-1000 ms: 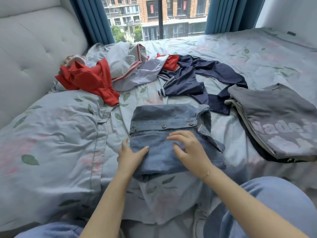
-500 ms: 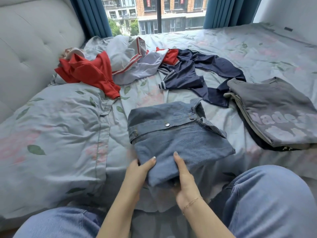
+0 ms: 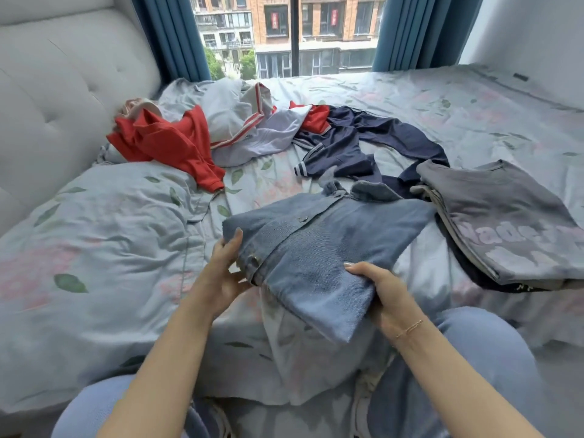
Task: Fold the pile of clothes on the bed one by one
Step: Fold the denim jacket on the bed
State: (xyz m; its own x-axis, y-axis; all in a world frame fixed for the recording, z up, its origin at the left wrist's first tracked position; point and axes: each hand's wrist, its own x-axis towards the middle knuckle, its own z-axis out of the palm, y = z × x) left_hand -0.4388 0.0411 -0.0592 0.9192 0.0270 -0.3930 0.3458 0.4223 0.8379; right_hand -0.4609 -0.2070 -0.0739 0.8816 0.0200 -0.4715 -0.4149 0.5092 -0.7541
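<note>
arms: both bare up to the frame edge, no sleeves in view
left hand (image 3: 222, 273): no ring or band in view; the nails look plain
right hand (image 3: 384, 290): a pale grey nail shows on the thumb
bracelet (image 3: 409, 329): thin gold chain around the right wrist
trousers (image 3: 493, 352): light blue fabric with fine ribs, on both knees

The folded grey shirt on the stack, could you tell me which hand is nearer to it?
Right. The right hand grips the denim garment just beside the folded grey shirt; the left hand holds the denim's far edge.
</note>
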